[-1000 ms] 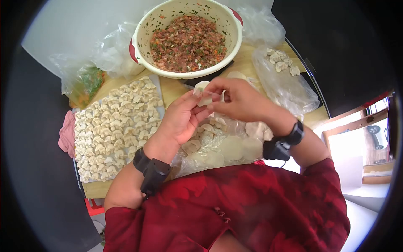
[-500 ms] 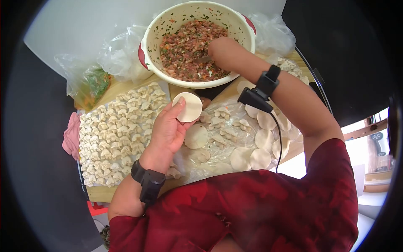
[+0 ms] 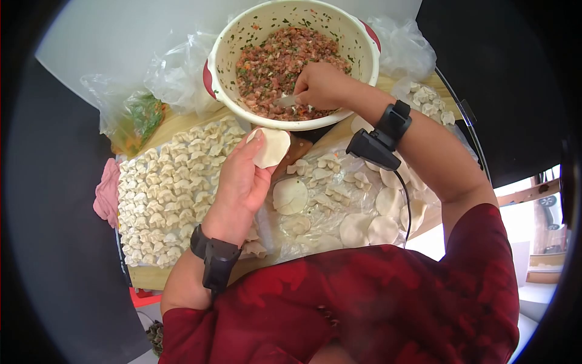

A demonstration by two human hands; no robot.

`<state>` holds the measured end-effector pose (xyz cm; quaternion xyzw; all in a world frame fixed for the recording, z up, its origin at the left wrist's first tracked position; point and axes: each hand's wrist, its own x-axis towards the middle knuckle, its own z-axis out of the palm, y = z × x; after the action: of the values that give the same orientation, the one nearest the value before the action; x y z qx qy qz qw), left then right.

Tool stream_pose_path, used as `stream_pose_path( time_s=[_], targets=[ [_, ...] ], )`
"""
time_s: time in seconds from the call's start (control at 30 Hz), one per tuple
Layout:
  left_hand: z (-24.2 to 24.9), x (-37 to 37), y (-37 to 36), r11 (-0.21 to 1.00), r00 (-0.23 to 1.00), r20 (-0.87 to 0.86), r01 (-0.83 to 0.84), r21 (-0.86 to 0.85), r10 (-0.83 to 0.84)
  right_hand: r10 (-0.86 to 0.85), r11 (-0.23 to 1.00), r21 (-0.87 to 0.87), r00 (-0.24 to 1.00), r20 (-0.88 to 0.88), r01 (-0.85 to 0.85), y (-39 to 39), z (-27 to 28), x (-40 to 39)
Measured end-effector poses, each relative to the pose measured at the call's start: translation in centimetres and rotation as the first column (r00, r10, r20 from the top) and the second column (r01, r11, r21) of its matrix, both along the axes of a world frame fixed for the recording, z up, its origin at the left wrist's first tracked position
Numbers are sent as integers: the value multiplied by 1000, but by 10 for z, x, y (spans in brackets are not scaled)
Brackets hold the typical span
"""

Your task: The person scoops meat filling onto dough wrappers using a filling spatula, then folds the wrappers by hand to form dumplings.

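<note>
We see a smooth, lightly glossy plastic bowl (image 3: 219, 104). Our tabletop (image 3: 148, 279) looks like pale wood, and the crumpled bag (image 3: 403, 48) is shiny plastic.

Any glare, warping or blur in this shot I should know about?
Head view: fisheye bending, with dark rounded corners; head view: the bright opening at the right is washed out to white; head view: glints on the plastic sheet and crumpled bag; head view: the dumplings look fairly clear, the red shirt softer.
</note>
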<state>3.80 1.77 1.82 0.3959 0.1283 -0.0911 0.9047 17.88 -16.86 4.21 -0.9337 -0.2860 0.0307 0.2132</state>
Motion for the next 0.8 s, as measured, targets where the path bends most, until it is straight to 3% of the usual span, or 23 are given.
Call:
stream_pose_path(
  time_s=[0.07, 0.23, 0.67, 0.77, 0.8],
  targets=[
    [-1, -1, 0, 1000, 1000, 11, -1, 17, 1, 46, 999, 23, 999, -16, -45, 4, 6, -5],
    [-1, -2, 0, 999, 1000, 25, 2, 37, -3, 36, 993, 122, 950, -311, 2, 4, 13, -9],
    [-1, -7, 11, 999, 999, -12, -36, 28, 36, 100, 974, 225, 917, -386, -12, -5, 16, -6],
    [0, -3, 13, 997, 997, -36, -75, -29, 74, 87, 979, 202, 938, -336, -19, -7, 20, -14],
    [2, -1, 12, 995, 994, -52, -94, -38, 92, 116, 980, 183, 972, -204, -78, -9, 21, -17]
  ],
)
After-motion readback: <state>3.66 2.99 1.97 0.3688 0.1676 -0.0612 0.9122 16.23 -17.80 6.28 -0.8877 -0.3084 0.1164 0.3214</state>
